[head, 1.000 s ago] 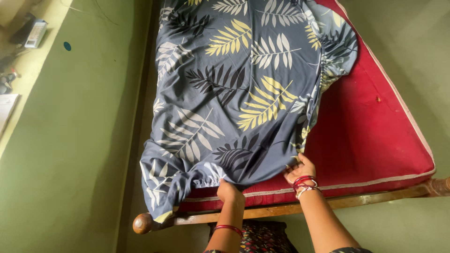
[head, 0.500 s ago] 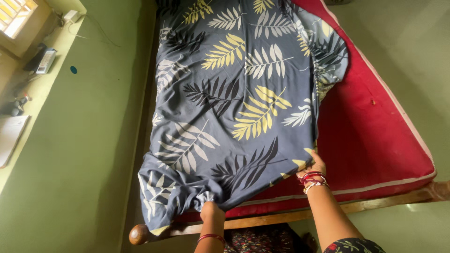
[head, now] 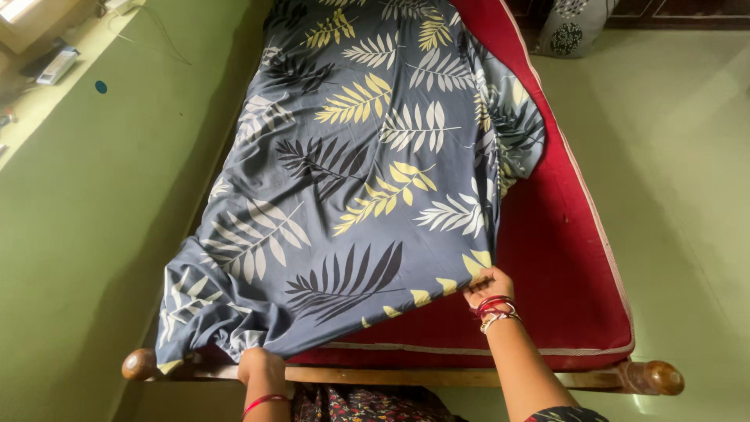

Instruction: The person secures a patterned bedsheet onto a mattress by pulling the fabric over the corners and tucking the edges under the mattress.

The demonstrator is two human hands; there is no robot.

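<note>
Your right hand [head: 488, 286], with red and white bangles at the wrist, is closed on the near edge of the dark blue-grey bedsheet printed with yellow, white and black leaves [head: 367, 180], pinching the cloth where a yellow leaf meets the hem. Your left hand [head: 260, 365], a red thread around its wrist, grips the same hem lower down, at the foot edge of the bed, fingers curled over the fabric so you cannot see the fingertips.

The sheet lies spread lengthwise over the red mattress with pale piping [head: 562, 258], covering its left part and running up out of the top of the view. The right strip of the mattress and the near right corner are bare. The sheet's near left corner is bunched and hangs over the bed's corner.

The mattress rests on a wooden bed frame [head: 437, 377] with rounded knobs at both near corners. The bed's left side stands against a green wall [head: 86, 234]; pale green floor tiles [head: 680, 195] lie to the right.
</note>
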